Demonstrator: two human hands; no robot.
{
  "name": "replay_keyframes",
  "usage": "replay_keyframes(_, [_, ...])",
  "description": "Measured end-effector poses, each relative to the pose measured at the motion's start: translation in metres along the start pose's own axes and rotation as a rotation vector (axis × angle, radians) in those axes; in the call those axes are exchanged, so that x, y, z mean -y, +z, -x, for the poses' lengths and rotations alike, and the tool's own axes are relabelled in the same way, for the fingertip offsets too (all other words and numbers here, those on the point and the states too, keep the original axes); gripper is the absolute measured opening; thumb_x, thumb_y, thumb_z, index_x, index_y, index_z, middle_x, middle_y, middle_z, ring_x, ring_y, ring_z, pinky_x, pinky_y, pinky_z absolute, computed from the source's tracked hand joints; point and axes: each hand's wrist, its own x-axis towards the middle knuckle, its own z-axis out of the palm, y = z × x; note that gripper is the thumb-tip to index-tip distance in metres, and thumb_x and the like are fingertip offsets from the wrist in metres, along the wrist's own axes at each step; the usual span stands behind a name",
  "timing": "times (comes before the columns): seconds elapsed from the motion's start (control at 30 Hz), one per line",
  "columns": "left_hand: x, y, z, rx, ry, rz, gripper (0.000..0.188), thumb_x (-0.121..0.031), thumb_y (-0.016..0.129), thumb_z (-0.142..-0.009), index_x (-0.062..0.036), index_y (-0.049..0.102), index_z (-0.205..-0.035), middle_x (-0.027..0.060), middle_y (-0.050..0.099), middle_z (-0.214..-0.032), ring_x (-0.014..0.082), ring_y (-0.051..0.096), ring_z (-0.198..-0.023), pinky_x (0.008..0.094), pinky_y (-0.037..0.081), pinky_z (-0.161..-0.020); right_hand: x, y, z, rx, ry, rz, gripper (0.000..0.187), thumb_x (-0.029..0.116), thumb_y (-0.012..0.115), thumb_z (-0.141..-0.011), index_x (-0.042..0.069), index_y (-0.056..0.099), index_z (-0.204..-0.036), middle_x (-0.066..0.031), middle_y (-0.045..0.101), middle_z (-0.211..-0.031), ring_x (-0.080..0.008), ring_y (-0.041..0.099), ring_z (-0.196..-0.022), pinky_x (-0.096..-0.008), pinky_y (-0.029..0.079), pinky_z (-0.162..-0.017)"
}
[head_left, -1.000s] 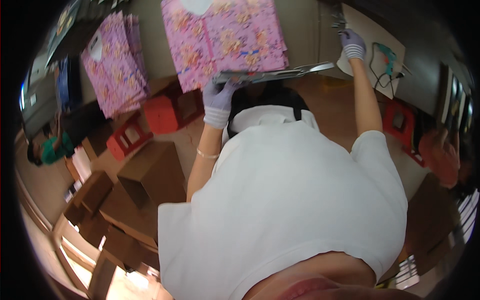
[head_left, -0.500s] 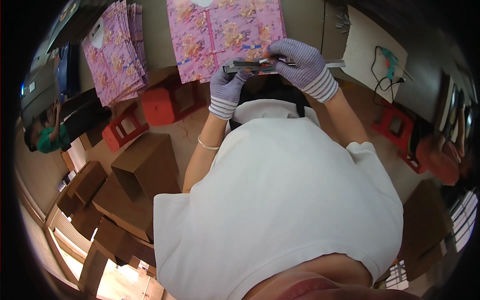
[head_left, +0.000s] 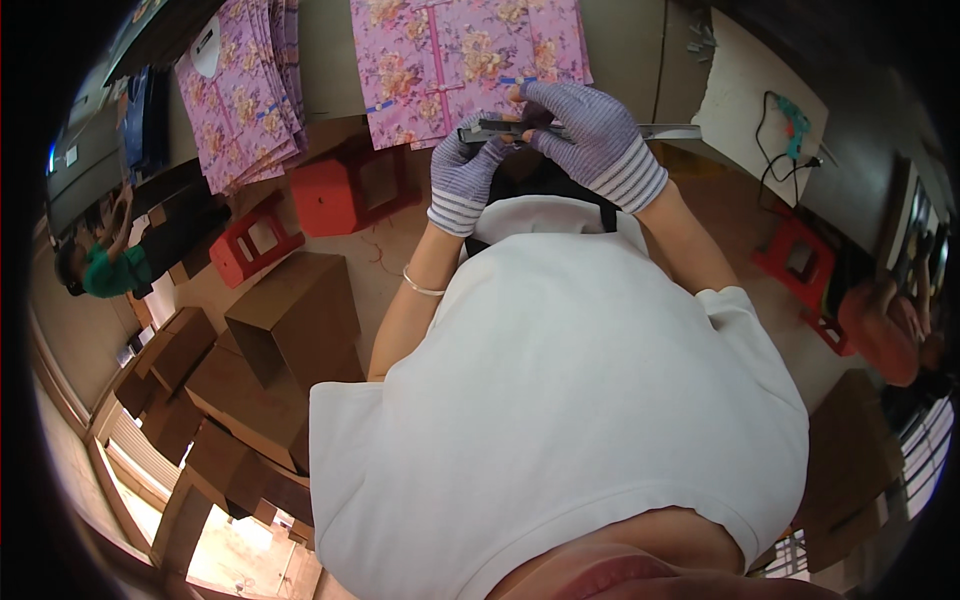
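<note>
1. Since the earlier frames, the right hand [head_left: 592, 135] has been drawn in from far out on the right, so that both gloved hands are now met over the long metal tool.
2. Just beyond the hands, a pink floral sheet [head_left: 465, 55] is spread flat on the grey worktable [head_left: 625, 45], its near edge lying just behind the knuckles.
3. Well to the left of the hands, a fanned stack of pink floral sheets [head_left: 245, 85] is seen.
4. Below and left of the left hand [head_left: 465, 180], a red plastic stool [head_left: 350, 185] is seen, with brown cardboard boxes [head_left: 290, 320] nearer the body.
5. The long metal tool [head_left: 575, 131] is held level between both hands, its end projecting to the right past the right hand.
6. The left hand is closed around the tool's left end; the right hand is curled over its middle, fingers bent down.
</note>
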Motion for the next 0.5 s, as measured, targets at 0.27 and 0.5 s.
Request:
replay_keyframes(0.27, [0.012,-0.016,0.001,0.006,-0.050,0.134,0.023,-0.013,0.057,-0.080,0.0031,0.054,-0.096,0.0125,0.059,-0.090,0.0212,0.057,-0.082,0.0345,0.047,-0.077,-0.052,-0.069,0.049,0.354,0.191,0.562,0.046,0.024,0.065,-0.066,0.012,0.047,-0.106,-0.0081,0.058,-0.091,-0.0263,0.055,-0.085,-0.0333,0.044,-0.073])
replay_keyframes(0.5, [0.024,-0.018,-0.012,0.310,-0.073,-0.238,0.019,-0.006,0.054,-0.079,0.0003,0.054,-0.097,0.0056,0.059,-0.089,0.0127,0.054,-0.081,0.0246,0.043,-0.075,-0.031,-0.110,0.061,0.469,0.279,0.364,0.031,0.029,0.063,-0.069,0.012,0.052,-0.093,-0.0099,0.059,-0.075,-0.0273,0.057,-0.069,-0.0338,0.046,-0.063])
